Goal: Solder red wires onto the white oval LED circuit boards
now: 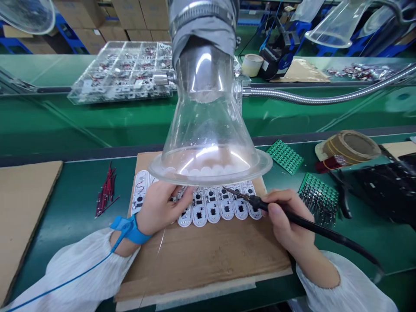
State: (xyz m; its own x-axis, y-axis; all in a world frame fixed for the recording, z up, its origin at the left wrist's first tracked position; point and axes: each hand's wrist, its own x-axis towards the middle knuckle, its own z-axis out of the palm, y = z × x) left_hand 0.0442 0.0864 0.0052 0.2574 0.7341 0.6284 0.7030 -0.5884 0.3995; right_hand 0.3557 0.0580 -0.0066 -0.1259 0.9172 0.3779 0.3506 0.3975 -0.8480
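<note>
My right hand [289,221] grips a black soldering iron [260,203]. Its thin tip points left, over the upper part of a row of white circuit boards [212,208]. The boards stand side by side and have rounded ends. Over the left part of that row, my left hand [164,201] is closed around a thin solder wire [160,242], which trails down below the palm. A clear fume hood [209,130] hides the boards' upper ends and some of my left fingertips. Underneath the boards lies a cardboard sheet [208,260]. A blue wrist strap [131,229] circles my left wrist.
Red wires [106,190] lie at left, beside another cardboard sheet [22,208]. To the right are a green perforated board [285,156], another holding black-leaded parts [318,197], a tape roll [354,147] and black-handled cutters [343,199]. A clear compartment box [123,71] sits on the shelf.
</note>
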